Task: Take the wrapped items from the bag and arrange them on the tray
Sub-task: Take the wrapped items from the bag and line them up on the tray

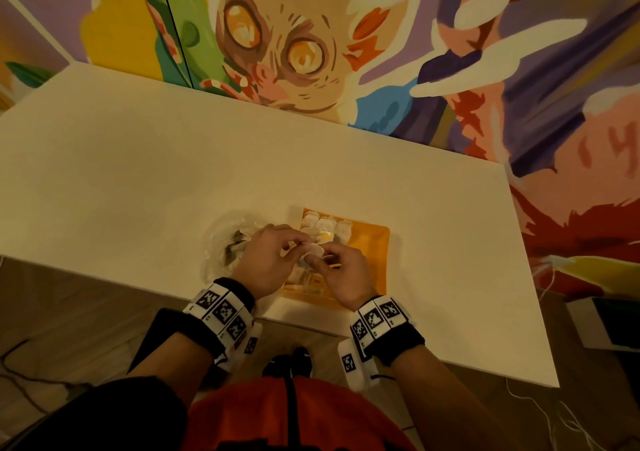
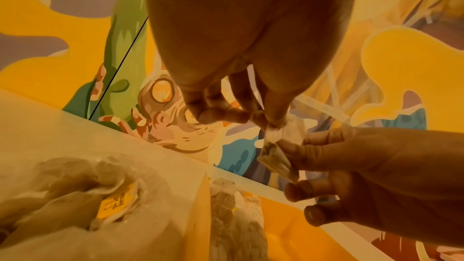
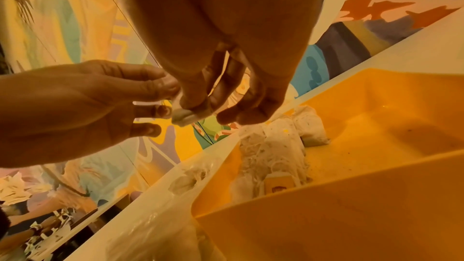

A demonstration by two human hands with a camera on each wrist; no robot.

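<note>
Both hands meet above the left edge of the orange tray [image 1: 374,242], holding one small white wrapped item [image 1: 313,250] between them. My left hand [image 1: 277,249] pinches its top end [image 2: 274,128] with thumb and fingertip. My right hand [image 1: 332,263] pinches the lower end [image 2: 276,161] of the same item [image 3: 185,116]. Several wrapped items [image 1: 325,229] lie along the tray's left side [image 3: 276,146]. The clear plastic bag [image 1: 228,242] lies left of the tray, with more wrapped items [image 2: 83,195] inside.
The white table [image 1: 138,173] stands against a painted mural wall [image 1: 311,52]. Its near edge runs just below my wrists. A box [image 1: 602,322] sits on the floor at the right, with cables [image 1: 540,409] nearby.
</note>
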